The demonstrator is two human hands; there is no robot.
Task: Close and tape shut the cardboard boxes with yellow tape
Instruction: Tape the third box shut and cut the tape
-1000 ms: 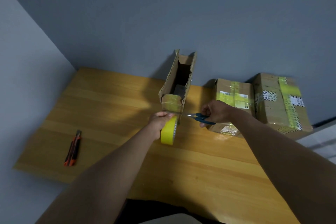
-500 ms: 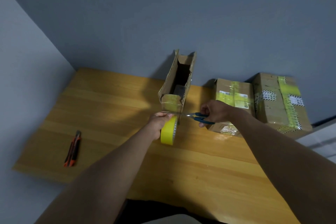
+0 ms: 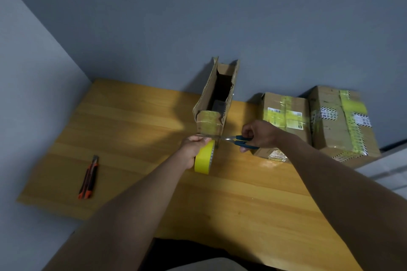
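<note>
As before — scissors point(image 3: 236, 140) at tape roll point(image 3: 204, 157).

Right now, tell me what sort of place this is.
Probably a plain room used as a makeshift packing spot: a wooden table in a bare grey wall corner, taped cardboard boxes stacked by the wall, and a utility knife lying ready.

- Blue-grey wall point(image 3: 198, 17) seen behind, paler wall point(image 3: 28, 86) at left
- Wooden bench point(image 3: 136, 130) set into corner
- Bench top lit by warm patch, rest dim
</note>
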